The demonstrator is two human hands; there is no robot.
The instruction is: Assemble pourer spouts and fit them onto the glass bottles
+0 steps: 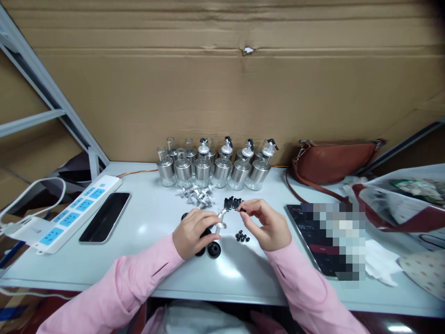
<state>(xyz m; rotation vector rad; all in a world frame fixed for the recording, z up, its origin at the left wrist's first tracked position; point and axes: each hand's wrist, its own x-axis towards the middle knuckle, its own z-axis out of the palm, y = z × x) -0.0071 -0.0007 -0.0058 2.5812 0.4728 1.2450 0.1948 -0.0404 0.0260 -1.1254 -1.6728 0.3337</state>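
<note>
My left hand (pixel 195 233) pinches a silver spout (pixel 220 224) upright between thumb and fingers. My right hand (pixel 267 226) is closed in a pinch on a small black part (pixel 242 209), to the right of the spout. Round black caps (pixel 214 249) lie beside and partly under my left hand. Behind the hands are a pile of silver spouts (pixel 197 195) and a group of slim black pieces (pixel 232 203). Several tiny black pieces (pixel 242 236) sit between the hands, nearer my right one.
Glass and metal bottles (pixel 240 173) stand in rows at the back, some with spout tops. On the left lie a phone (pixel 105 218) and a power strip (pixel 79 214). A tablet (pixel 313 236), a brown bag (pixel 333 160) and a white tissue (pixel 380 261) are on the right.
</note>
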